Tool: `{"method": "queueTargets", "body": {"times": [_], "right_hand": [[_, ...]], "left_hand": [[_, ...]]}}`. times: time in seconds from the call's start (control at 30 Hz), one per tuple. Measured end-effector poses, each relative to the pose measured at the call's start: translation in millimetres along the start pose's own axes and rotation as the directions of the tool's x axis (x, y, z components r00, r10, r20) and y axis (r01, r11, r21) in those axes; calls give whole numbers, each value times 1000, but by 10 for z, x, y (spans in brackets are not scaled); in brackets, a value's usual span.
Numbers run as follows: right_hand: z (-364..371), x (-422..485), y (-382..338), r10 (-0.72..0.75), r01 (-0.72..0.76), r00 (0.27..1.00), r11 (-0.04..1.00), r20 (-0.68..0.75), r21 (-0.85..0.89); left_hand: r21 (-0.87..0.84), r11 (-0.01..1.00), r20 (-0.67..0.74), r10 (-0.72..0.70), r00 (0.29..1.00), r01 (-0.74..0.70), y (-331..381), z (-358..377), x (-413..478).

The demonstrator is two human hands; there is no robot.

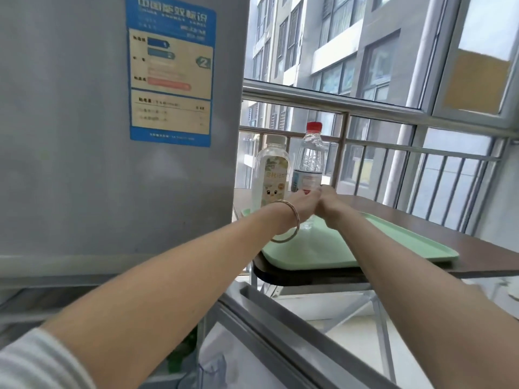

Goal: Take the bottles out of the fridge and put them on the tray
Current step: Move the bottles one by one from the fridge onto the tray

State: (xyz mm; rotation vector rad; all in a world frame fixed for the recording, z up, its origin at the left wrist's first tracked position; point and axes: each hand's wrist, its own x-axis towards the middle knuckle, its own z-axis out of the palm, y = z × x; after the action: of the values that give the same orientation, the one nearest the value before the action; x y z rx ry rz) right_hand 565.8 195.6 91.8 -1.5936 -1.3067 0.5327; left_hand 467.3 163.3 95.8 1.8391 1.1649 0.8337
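Note:
A clear water bottle with a red cap stands upright on the far left part of the pale green tray. Both hands wrap its lower half: my left hand, with a bangle on the wrist, from the left and my right hand from the right. Just left of it stands a wider clear bottle with a white cap and a yellow-green cartoon label, also on the tray. The grey fridge fills the left of the view, its upper door closed.
The tray lies on a dark brown folding table beside the fridge. An open lower fridge door juts out below my arms. Behind the table run a metal railing and windows.

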Motion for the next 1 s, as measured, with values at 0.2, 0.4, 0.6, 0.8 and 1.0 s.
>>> {"method": "queueTargets", "body": {"times": [0.2,0.4,0.6,0.8,1.0], "right_hand": [[1,-180,36,75,-76,996,997,-55,-21],[260,-913,-417,-359,302,914,913,-190,-274],[814,-1662,-862,-288,406,909,780,302,-476],[1777,-2241,-783,-19,544,724,631,690,-553],[2848,-2342,-206,115,631,615,521,780,-574]], "left_hand": [[104,992,-36,74,997,-70,-58,-146,-110],[362,926,-224,202,953,-111,-129,-630,-863],[573,810,-142,-47,989,121,-449,-1141,-1609],[720,586,96,-616,782,373,-1366,-1546,-1913],[896,335,21,-685,728,290,-2471,-1627,-1891]]}}
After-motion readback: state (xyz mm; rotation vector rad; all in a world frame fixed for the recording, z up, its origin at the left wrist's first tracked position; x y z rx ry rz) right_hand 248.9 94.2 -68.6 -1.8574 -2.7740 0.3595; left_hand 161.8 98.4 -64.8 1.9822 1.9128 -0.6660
